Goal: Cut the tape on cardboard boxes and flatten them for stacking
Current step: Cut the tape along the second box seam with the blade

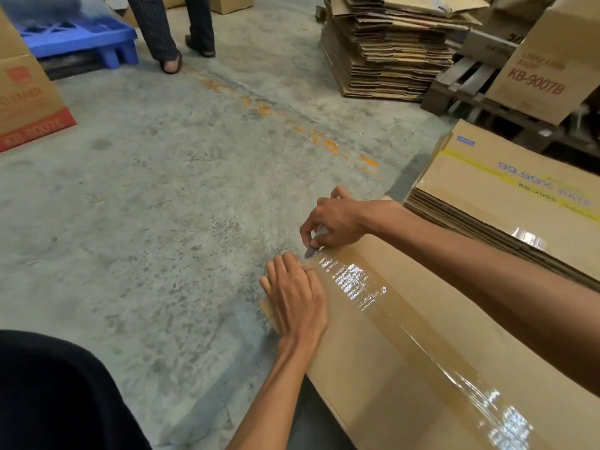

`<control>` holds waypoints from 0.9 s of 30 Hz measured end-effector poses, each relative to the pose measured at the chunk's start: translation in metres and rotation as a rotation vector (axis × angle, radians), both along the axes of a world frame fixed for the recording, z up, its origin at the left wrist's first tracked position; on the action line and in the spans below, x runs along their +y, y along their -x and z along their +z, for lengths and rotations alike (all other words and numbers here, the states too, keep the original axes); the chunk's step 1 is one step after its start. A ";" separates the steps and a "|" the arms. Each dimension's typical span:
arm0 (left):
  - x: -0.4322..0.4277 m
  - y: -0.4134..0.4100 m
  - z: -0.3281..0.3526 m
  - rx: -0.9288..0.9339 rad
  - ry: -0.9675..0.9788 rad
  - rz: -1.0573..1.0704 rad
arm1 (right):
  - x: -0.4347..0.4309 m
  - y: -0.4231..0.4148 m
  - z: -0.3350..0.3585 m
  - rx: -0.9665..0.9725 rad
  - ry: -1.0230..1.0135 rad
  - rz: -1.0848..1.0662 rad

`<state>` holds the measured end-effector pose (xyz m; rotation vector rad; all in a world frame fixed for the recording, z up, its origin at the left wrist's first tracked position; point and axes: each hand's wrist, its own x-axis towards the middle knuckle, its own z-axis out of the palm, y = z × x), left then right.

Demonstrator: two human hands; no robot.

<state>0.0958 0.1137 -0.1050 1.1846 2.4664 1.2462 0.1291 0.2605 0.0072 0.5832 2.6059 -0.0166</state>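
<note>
1. Far left there's a printed box (26, 102) with a red band along its bottom edge, and behind it a blue plastic pallet (81, 37) sitting on the concrete floor (146, 190).
2. Just right of the pallet, at the far edge, you can see another person's legs (172, 27) in dark trousers and sandals, well away from you.
3. Your left hand (297, 298) lies palm down on the far-left corner of the cardboard box (406, 368), which takes up the near right of the scene. Your fingers are close together and curl over the box's edge, pressing down right beside the tape.
4. The clear tape (389, 306) runs down the middle of the box top from that far corner towards the near right, shiny and wrinkled in spots.
5. Your right hand (334, 222) is just past the left one, fingers bunched up and pinching a small cutter (313, 248). Its tip sits right on the far end of the tape, close to your left fingertips. It's too small and blurry to tell what the blade looks like.
6. Far centre-right there's a tall stack of flattened cartons (389, 53).
7. On the right, just beside your box, a lower pile of flat boxes (506, 196) shows blue print and a yellow stripe on top.
8. Far right, a box with red lettering (545, 66) leans on a wooden pallet (461, 89).
</note>
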 end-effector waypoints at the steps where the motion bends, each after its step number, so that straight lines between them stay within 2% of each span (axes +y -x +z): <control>1: 0.000 0.000 0.001 0.001 0.008 0.001 | 0.000 0.002 0.001 -0.039 -0.027 0.027; 5: -0.002 0.000 0.001 0.009 0.022 0.015 | 0.004 -0.001 0.012 -0.121 -0.167 0.151; 9: -0.001 0.001 0.002 0.008 0.018 0.007 | 0.033 -0.039 0.041 -0.035 -0.233 0.058; 12: -0.001 0.001 0.001 0.091 0.059 -0.041 | 0.040 -0.071 0.042 0.134 -0.236 -0.080; 14: -0.003 0.001 0.001 0.138 0.058 -0.067 | 0.035 -0.086 0.029 0.301 -0.315 -0.122; 17: -0.001 0.001 0.007 0.108 0.041 -0.108 | 0.028 -0.098 0.025 0.490 -0.435 -0.235; 19: 0.001 -0.003 0.014 0.096 0.054 -0.157 | 0.019 -0.100 0.032 0.548 -0.467 -0.278; 23: 0.001 -0.002 0.024 0.160 0.191 -0.271 | -0.026 -0.091 0.032 0.500 -0.359 -0.267; 27: 0.006 0.014 0.025 -0.062 0.190 -0.439 | -0.057 -0.083 0.005 0.390 -0.310 -0.287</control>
